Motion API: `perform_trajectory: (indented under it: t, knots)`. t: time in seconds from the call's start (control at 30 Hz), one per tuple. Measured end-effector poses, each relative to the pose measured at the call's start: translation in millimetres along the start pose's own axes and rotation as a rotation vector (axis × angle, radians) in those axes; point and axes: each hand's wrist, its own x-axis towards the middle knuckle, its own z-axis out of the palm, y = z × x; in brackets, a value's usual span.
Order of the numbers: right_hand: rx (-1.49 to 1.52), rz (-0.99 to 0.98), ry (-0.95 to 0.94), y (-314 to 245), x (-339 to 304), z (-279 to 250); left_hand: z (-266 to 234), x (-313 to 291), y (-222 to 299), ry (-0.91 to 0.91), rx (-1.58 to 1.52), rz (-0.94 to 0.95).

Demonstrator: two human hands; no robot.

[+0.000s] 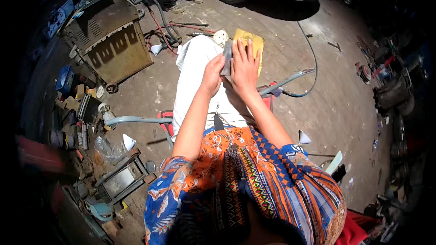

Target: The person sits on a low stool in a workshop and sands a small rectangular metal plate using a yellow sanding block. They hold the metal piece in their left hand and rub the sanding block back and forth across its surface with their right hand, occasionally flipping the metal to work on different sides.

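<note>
Left hand (pixel 212 73): centre of the frame, fingers curled round the lower left edge of a flat grey metal piece (pixel 226 57); the grip is clenched on it
Right hand (pixel 244 66): just right of the left one; palm and spread fingers lie flat over the same metal piece, pressing it down rather than closing round it
Metal piece: narrow, dull grey, standing roughly upright between the two hands above the white-trousered lap (pixel 200 81); only a strip of it shows; its lower end is hidden by the hands
Yellow cloth (pixel 252 44): behind the right hand, upper centre, on the floor (pixel 336 95)
Round white fitting (pixel 220 37): just left of the cloth, beyond the knees
Welding machine (pixel 106 36): upper left, a boxy olive case with hoses running from it
Grey cable (pixel 312 59): curves down the right of centre, ending near a rod by the person's right thigh
Risk, as I judge it: the piece is pinched at its edge only; if the flat right palm slides, a sharp edge could cut the fingers, or the piece could slip off the lap onto the floor
</note>
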Motion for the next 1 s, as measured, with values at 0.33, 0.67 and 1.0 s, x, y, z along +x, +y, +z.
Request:
perform_trajectory:
  t: [0.33,0.67,1.0]
  knots:
    - [-0.022,0.041,-0.008,11,-3,3,12,1,7,-0.021,-0.017,-0.003]
    - [0.076,0.150,0.128,23,-23,-23,8,-3,9,-0.039,-0.086,0.045]
    - [0.133,-0.049,-0.066,-4,-38,-6,9,-4,9,-0.040,-0.011,0.102]
